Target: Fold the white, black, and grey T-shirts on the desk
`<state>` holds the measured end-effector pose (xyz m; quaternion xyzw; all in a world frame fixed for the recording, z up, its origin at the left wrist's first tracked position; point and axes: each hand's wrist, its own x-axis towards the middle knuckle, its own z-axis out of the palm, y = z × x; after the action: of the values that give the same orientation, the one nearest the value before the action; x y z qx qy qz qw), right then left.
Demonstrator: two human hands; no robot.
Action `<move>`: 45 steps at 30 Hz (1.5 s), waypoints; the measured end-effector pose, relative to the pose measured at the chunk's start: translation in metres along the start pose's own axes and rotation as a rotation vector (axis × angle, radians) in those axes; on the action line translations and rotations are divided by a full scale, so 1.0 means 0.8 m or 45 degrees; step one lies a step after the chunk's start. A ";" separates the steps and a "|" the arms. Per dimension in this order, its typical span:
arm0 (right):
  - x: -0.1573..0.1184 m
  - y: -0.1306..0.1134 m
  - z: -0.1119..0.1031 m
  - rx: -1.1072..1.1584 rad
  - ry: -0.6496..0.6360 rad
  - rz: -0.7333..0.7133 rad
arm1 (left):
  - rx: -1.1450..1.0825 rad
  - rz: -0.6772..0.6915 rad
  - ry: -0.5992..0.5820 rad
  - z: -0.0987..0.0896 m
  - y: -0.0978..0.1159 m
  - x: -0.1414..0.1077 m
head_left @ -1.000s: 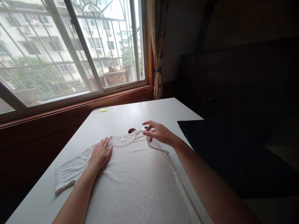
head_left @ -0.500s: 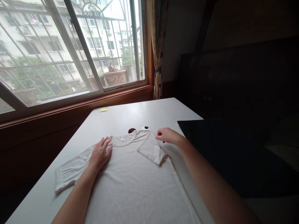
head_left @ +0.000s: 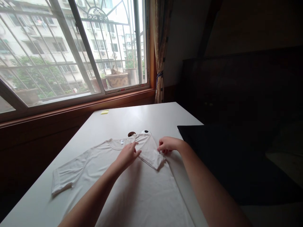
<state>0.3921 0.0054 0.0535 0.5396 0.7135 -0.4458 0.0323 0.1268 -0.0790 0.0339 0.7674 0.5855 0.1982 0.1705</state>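
A white short-sleeved T-shirt (head_left: 146, 192) lies spread out, with its neckline and small label at the far end. The sleeve on the left is stretched outward, while the right sleeve is folded in over the body of the shirt. Over the chest, just below the neckline, is my left hand (head_left: 129, 154), fingers apart and holding nothing; whether it touches the cloth is unclear. At the outer edge of the folded sleeve, my right hand (head_left: 167, 145) is closed, its fingertips pinching the cloth there.
The shirt rests on a white table (head_left: 156, 115). Beyond the collar stand a brown ring-shaped roll (head_left: 131, 134) and a white roll (head_left: 146, 131). A yellow sticky note (head_left: 104, 112) is at the far left corner. Black cloth (head_left: 227, 157) covers the right side. A barred window is behind.
My left hand has moved right, from the left shoulder to beside the folded sleeve. My right hand has come slightly down and nearer along the sleeve's outer edge.
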 end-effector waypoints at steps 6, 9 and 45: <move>-0.002 0.000 -0.003 -0.057 -0.257 0.098 | -0.168 -0.097 -0.013 0.013 0.008 0.015; -0.004 -0.003 -0.003 -0.094 -0.293 0.114 | -0.290 -0.135 -0.009 0.002 0.011 0.011; -0.010 -0.020 0.000 -0.538 -0.243 0.106 | 0.516 0.525 -0.094 0.043 -0.004 0.077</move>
<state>0.3826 -0.0013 0.0674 0.5052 0.7619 -0.3338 0.2301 0.1563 -0.0195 0.0093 0.8953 0.4383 0.0794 -0.0089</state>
